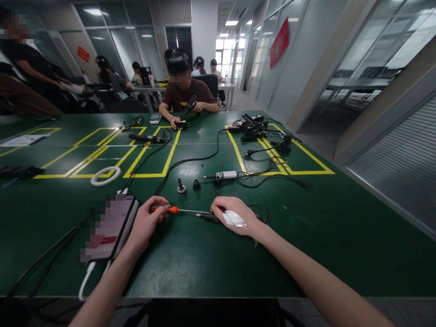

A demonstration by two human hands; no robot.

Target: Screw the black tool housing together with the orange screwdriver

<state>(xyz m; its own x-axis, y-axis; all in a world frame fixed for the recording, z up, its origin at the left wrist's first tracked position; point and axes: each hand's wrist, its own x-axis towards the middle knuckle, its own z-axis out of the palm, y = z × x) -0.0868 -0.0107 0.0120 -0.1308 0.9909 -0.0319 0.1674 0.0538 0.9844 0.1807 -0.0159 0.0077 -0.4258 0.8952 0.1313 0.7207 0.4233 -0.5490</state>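
Note:
My left hand [149, 221] is closed round the orange and black handle of a screwdriver [174, 209], whose thin metal shaft points right. The shaft's tip reaches the fingers of my right hand [235, 214], which are curled together; what they pinch is hidden. A white dressing covers the back of that hand. Beneath it lies a black pen-shaped tool with a metal tip [206, 217], partly covered, its cable curling out to the right. Just beyond my hands are a metal and black stemmed part [181, 188], a black cone-shaped collar [196, 184] and several tiny bits.
A silver-bodied tool with a cable [226, 175] lies farther back, before a heap of black cables [254, 127]. At left are a phone [111, 227] with a white cable and a tape roll [105, 175]. A person [187, 93] sits across the green table [306, 236].

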